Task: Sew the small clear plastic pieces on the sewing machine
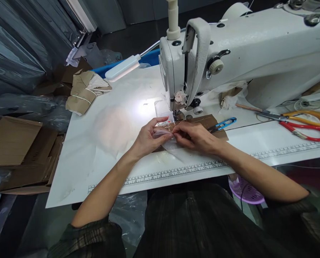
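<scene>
In front of the needle of a white sewing machine (240,50), both hands hold a piece of thin, sheer white fabric (173,145). My left hand (150,136) pinches its left part between thumb and fingers, with the index finger stretched toward the presser foot. My right hand (193,136) pinches the fabric edge close to the left thumb, its fingers curled. Beneath the hands lies a brown cardboard piece (221,135) on the table. Blue thread snips (224,124) rest on it, just beyond my right hand.
Scissors with red and orange handles (305,125) lie at the right. A lit lamp (123,68) hangs over the white table (79,157), which has a printed ruler along its front edge. A tied brown bundle (81,96) sits at the back left corner. Cardboard boxes (14,143) stand left.
</scene>
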Action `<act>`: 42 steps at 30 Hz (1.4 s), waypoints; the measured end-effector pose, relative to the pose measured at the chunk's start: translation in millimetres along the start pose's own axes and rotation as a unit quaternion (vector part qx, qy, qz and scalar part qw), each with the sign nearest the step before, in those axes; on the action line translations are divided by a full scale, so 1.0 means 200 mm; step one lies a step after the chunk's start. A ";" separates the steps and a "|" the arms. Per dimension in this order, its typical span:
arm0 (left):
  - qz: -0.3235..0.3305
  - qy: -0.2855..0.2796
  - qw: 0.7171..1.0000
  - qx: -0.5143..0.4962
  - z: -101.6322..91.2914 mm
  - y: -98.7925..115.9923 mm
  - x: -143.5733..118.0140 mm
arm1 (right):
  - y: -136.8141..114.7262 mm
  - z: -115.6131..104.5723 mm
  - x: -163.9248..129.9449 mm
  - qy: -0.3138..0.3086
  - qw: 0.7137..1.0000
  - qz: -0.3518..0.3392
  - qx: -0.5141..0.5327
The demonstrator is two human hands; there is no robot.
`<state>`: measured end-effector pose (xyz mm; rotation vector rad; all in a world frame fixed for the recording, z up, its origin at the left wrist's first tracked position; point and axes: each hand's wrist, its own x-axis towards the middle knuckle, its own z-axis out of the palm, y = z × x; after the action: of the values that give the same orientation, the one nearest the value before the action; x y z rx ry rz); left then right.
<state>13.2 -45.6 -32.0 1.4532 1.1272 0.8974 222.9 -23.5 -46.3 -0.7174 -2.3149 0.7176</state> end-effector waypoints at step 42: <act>0.010 -0.002 0.999 0.050 -0.03 0.00 0.00 | -0.02 0.00 -0.02 0.080 0.968 0.146 0.186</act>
<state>7.2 -43.6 -31.3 1.5505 1.1707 0.8615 224.7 -29.7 -45.1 -0.9090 -1.8734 1.1436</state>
